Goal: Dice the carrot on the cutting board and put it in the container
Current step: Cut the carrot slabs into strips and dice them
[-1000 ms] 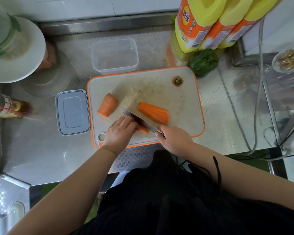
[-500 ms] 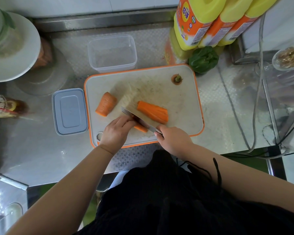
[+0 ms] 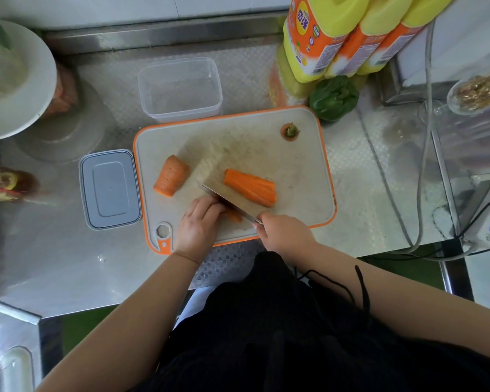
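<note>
Steel counter; left hand pins carrot strip; right hand grips flat knife.

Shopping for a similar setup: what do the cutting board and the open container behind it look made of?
Cutting board: likely matte plastic, off-white with a moulded orange rim and scuffed, stained face. Container: clear, slightly frosted plastic, since the counter shows through its thin walls.
</note>
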A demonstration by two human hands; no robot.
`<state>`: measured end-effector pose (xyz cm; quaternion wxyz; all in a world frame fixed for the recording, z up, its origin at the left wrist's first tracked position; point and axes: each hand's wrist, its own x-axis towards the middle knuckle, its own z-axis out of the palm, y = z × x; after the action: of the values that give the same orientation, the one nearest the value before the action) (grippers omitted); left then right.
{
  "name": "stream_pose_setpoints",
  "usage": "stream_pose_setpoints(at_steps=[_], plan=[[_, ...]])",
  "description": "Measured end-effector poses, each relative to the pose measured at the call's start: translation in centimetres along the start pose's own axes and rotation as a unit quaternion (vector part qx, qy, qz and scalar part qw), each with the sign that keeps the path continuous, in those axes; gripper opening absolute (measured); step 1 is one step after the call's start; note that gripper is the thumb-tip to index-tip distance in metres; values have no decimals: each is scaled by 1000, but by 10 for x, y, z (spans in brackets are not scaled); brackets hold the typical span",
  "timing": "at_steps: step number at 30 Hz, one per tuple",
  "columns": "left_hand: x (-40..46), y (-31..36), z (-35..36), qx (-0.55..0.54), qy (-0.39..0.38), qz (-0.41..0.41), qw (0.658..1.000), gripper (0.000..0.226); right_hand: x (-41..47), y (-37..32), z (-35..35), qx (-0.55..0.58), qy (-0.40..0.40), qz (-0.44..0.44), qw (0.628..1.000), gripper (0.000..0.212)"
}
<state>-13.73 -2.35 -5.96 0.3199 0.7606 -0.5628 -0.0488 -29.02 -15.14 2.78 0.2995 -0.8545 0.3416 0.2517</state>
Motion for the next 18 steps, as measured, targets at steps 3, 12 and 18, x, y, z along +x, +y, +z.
stream_pose_setpoints(at_steps=[3,12,18], plan=[[1,0,-1,-14,14,-1,1000,17,-3,1,-6,5,-2,-1,1000,32],[2,0,1,-6,27,-1,1000,15,-6,-11,-15,-21,-5,-1,1000,31],[1,-3,2,-13,22,-9,1000,17,6,-13,-12,-37,-40,27,998,34]])
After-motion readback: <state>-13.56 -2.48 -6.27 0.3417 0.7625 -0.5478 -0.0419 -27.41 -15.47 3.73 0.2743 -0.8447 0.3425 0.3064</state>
